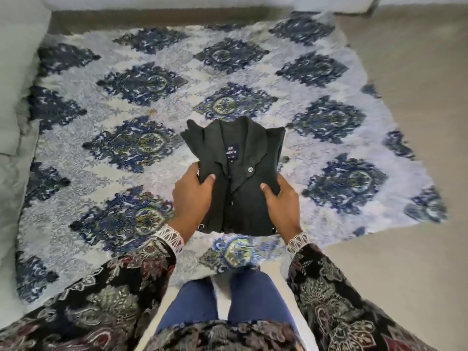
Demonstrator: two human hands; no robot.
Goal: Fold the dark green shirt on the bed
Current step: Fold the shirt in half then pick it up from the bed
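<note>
Shirt, dark green, sits folded into a compact rectangle, held at its lower half between two bare hands. Left hand clasps the left edge, thumb pressed on top of the cloth and fingers tucked beneath or behind the fold. Right hand clasps the right edge the same way, thumb on top. Both grips are closed on the shirt.

Collar end points away from the person, lying open so a dark blue label shows inside the neck. Buttons run down the closed front, and both side edges are tucked behind, so no sleeve hangs loose. Whether the shirt rests on the bed or is lifted just above it cannot be told.

Beneath it lies a bedspread, white and pale blue with large navy medallions, spread over the bed; plain beige mattress shows on the right.

Folding looks essentially finished. What seems left is to set the bundle down neatly, perhaps smooth the collar, and let go.
</note>
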